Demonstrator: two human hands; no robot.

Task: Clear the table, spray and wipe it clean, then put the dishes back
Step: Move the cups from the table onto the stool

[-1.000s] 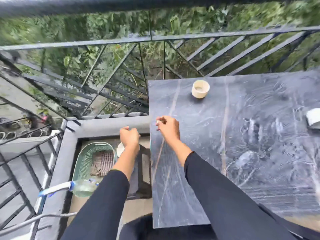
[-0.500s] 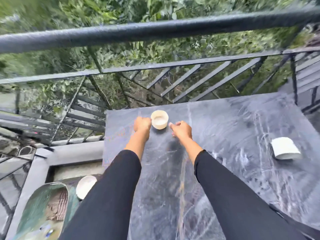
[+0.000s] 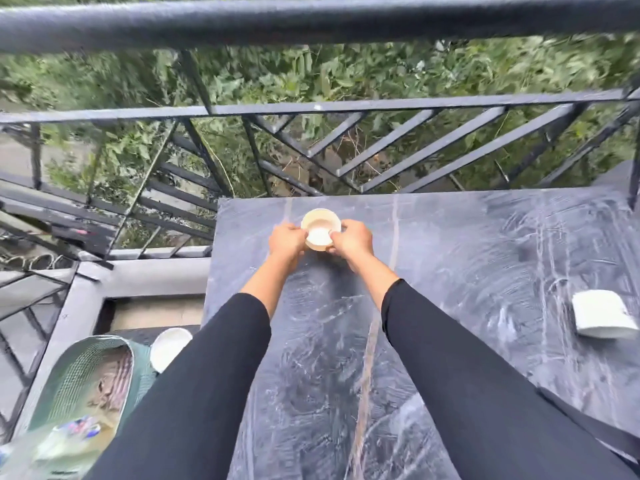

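Note:
A small cream bowl (image 3: 320, 226) stands near the far left corner of the dark marble table (image 3: 450, 306), which shows pale wipe streaks. My left hand (image 3: 288, 240) grips the bowl's left side and my right hand (image 3: 351, 241) grips its right side, fingers on the rim. A white cup (image 3: 601, 315) lies on its side at the table's right edge. Below the table on the left, a white plate (image 3: 170, 348) sits beside a green mesh basket (image 3: 79, 379) with a striped cloth (image 3: 112, 379) inside.
A black metal railing (image 3: 311, 109) runs right behind the table's far edge, with foliage beyond. A grey concrete ledge (image 3: 152, 275) borders the left. A blurred spray bottle (image 3: 52, 445) lies at the bottom left, over the basket.
Both hands moved forward from the table's left edge to the bowl and closed on its sides. The view tilted forward over the table.

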